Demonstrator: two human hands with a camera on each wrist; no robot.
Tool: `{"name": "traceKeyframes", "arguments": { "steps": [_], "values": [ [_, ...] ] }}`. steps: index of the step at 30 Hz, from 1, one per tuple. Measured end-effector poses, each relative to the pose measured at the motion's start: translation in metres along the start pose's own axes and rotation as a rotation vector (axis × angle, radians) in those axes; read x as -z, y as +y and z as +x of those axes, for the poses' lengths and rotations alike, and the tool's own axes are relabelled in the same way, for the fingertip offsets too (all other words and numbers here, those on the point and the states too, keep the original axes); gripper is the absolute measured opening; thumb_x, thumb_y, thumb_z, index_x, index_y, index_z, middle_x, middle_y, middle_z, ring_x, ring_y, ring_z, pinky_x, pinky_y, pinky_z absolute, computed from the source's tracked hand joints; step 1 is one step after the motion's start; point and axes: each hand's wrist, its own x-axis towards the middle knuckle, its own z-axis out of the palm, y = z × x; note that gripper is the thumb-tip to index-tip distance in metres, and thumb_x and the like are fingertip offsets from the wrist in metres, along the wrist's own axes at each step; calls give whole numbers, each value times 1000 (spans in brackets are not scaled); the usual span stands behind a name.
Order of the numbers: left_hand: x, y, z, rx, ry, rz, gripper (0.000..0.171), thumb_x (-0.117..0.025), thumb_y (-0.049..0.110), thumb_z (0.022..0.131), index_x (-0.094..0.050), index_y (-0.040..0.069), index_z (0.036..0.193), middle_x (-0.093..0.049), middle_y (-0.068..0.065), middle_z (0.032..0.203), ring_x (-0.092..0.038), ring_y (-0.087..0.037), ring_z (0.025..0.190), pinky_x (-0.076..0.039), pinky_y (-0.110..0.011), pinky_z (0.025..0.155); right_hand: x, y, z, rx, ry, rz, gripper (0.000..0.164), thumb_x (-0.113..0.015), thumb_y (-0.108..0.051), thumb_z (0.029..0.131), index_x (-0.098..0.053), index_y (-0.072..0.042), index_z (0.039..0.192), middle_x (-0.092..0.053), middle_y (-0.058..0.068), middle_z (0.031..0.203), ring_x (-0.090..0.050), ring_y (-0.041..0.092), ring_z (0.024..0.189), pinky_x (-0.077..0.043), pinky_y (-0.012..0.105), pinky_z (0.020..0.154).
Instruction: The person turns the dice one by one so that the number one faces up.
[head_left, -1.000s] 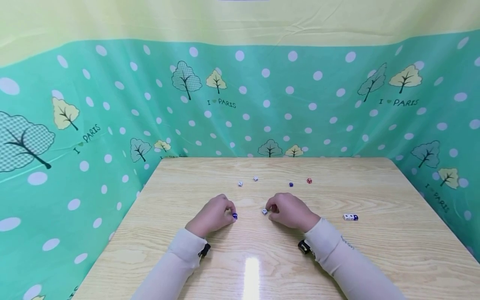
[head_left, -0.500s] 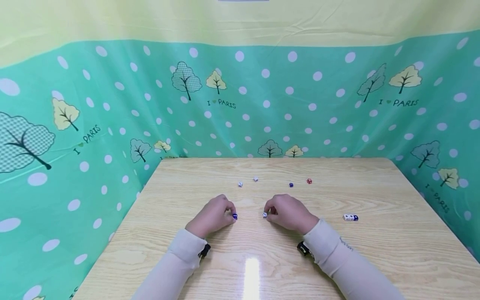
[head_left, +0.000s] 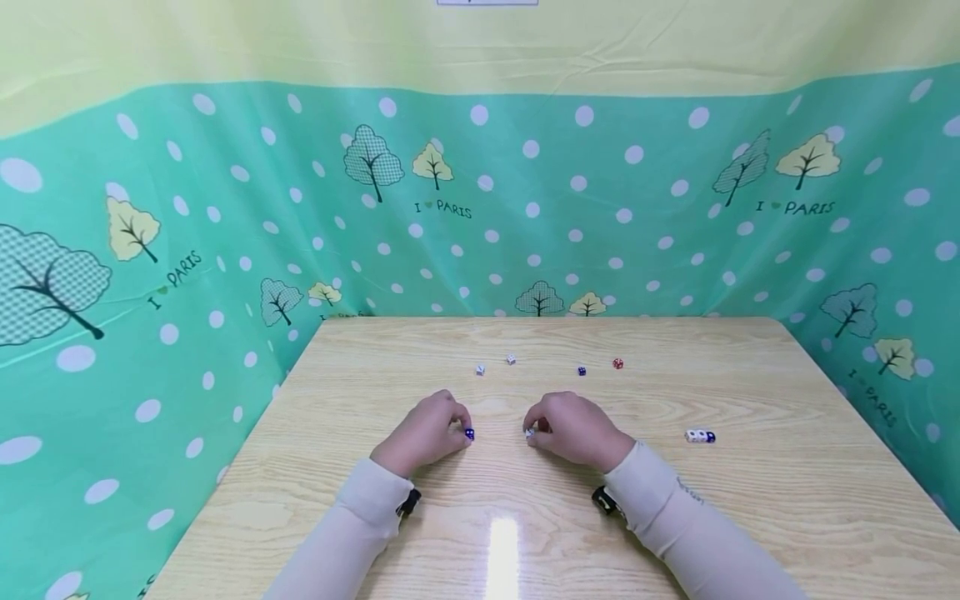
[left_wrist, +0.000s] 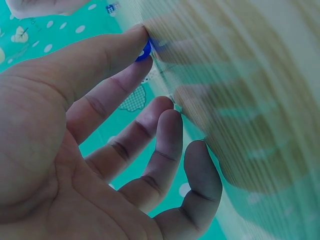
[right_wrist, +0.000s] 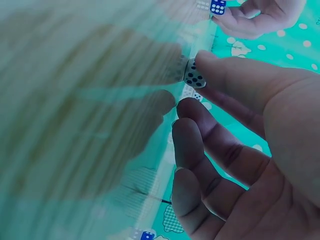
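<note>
My left hand (head_left: 426, 431) pinches a small blue die (head_left: 469, 434) between thumb and index finger, low over the wooden table. The left wrist view shows only a sliver of this blue die (left_wrist: 144, 53), as the fingertips cover the rest. Across a short gap, my right hand (head_left: 577, 427) holds a white die (head_left: 529, 433) with black pips between thumb and index finger. In the right wrist view, the pips of the white die (right_wrist: 194, 75) show beside the thumb tip, and its base appears to meet the tabletop. Both hands' other fingers are bent loosely.
Farther back on the table (head_left: 397, 350) lie two white dice, one left (head_left: 481, 370) and one behind it (head_left: 511, 359), a blue die (head_left: 581, 371) and a red die (head_left: 618, 363). A row of white and blue dice (head_left: 700, 436) sits right. Green printed cloth (head_left: 450, 250) surrounds the table.
My right hand has shifted slightly left and towards me, and its fingers have come round the white die, which moved a little nearer. The left hand and blue die have stayed put.
</note>
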Motion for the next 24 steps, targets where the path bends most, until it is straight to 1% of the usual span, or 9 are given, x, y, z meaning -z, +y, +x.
{"name": "traceKeyframes", "arguments": {
  "steps": [3, 5, 7, 10, 15, 20, 24],
  "values": [
    [0, 0, 0, -9, 0, -3, 11, -86, 20, 86, -76, 18, 90, -61, -1, 99, -58, -16, 90, -54, -41, 89, 1, -1, -2, -2, 10, -2, 4, -82, -20, 89, -79, -20, 91, -65, -12, 80, -54, 6, 71, -48, 28, 67],
    [0, 0, 0, -9, -3, -7, 11, -86, 20, 86, -76, 17, 90, -62, -1, 100, -58, -17, 90, -54, -41, 89, 2, -1, -4, -9, 7, -8, 2, -79, -17, 92, -77, -18, 91, -67, -11, 84, -57, 6, 74, -51, 29, 71],
    [0, -1, 0, -10, -5, -8, 11, -86, 20, 86, -76, 18, 90, -62, -2, 100, -57, -17, 89, -54, -41, 89, 1, -1, -6, -19, 2, -11, 2, -76, -16, 95, -76, -17, 93, -68, -9, 88, -59, 6, 79, -53, 32, 75],
    [1, 0, 0, -12, -3, -6, 11, -85, 20, 86, -76, 18, 89, -62, -2, 100, -57, -16, 89, -53, -41, 88, 2, -1, -10, -23, 3, -30, 4, -73, -17, 98, -74, -19, 94, -67, -11, 89, -59, 6, 81, -54, 32, 77],
    [2, 1, 0, -12, 0, -7, 10, -85, 19, 86, -76, 18, 89, -62, -2, 100, -56, -16, 88, -53, -40, 87, 7, -1, -22, 18, 43, -70, 7, -71, -18, 99, -71, -21, 93, -62, -14, 86, -56, 4, 78, -53, 29, 74],
    [1, 0, -1, -4, -8, -12, 10, -85, 20, 86, -76, 18, 89, -62, -2, 100, -56, -16, 88, -53, -40, 88, 12, 4, -38, 17, 26, -59, 9, -74, -17, 96, -71, -21, 89, -61, -15, 84, -54, 2, 76, -51, 28, 72],
    [1, 0, 0, -7, -5, -8, 11, -86, 20, 86, -76, 17, 90, -62, -2, 101, -57, -17, 89, -53, -41, 88, 16, 7, -51, 21, 14, -38, 12, -77, -17, 93, -70, -21, 86, -60, -15, 81, -51, 3, 72, -48, 27, 68]
  ]
}}
